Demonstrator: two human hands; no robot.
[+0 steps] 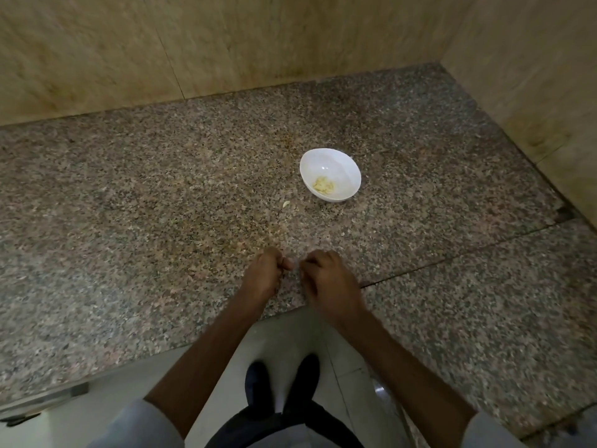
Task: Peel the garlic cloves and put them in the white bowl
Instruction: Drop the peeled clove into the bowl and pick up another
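**Working fingertip to fingertip at the counter's near edge**

Both hands are hovering low over the granite counter [129, 205], close to its front edge. The left hand [263, 273] is curling its fingers inward with the thumb pointing toward the other hand. The right hand [326, 276] is bunching its fingers the same way, so the two sets of fingertips are almost meeting. It looks like a peeling grip, but whatever is being pinched is hiding behind the knuckles, so I cannot tell whether a clove is in there or which hand is holding it.

The white bowl [332, 164] is sitting well ahead of the hands and a little to the right, which puts the right hand nearer to it. A small heap of peeled cloves [324, 185] is lying in its bottom. One pale loose piece [286, 204] is resting on the stone just beside the bowl's near-left side, almost straight ahead of the gap between the hands. It is too small to judge as clove or skin, or to read its long axis.

Any drop into the bowl is likely calling for a forward reach angling slightly right.
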